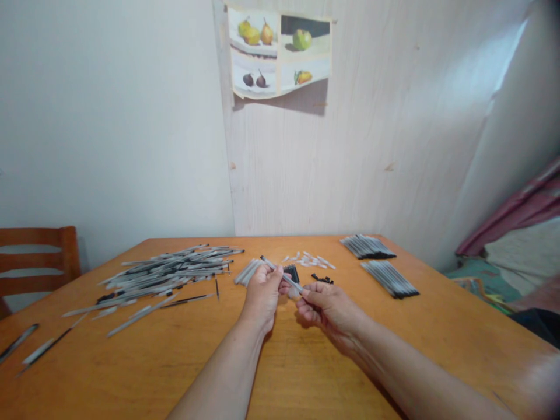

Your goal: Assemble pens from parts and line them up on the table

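The left hand [261, 290] and right hand [329, 307] each close finger and thumb on one pen [291, 283], held aslant above the middle of the worktop [301, 379]. Open wood separates the right hand from two pen rows [389, 280], one near the far edge; a pile [170, 269] spreads left.

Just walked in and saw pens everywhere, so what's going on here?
A person's left hand and right hand hold one pen between them above the table. A messy pile lies to the left, and two neat rows to the right. Small white pieces and black pieces lie beyond the right hand.
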The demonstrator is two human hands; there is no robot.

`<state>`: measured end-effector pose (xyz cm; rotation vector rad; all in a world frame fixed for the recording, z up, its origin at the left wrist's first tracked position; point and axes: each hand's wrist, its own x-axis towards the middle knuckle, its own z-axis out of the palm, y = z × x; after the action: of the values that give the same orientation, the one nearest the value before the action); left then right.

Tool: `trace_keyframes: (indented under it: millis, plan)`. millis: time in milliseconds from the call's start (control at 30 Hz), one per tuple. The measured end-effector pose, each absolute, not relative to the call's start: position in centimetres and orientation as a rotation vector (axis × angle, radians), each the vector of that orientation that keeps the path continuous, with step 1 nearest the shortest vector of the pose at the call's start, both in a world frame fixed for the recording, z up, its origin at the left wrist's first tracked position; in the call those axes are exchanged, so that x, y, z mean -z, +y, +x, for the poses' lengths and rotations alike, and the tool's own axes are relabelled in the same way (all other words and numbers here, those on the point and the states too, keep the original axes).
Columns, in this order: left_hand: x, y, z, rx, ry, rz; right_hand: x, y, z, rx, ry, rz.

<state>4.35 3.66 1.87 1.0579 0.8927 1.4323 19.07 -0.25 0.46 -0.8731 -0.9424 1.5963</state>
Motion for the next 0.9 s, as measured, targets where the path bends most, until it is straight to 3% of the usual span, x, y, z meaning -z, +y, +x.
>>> trace_keyframes:
  millis: [900]
  plan:
    - [-2.03, 2.74, 5.13, -1.488, 0.882, 0.994, -0.65, -0.2, 19.12, -1.504, -0.986, -0.896]
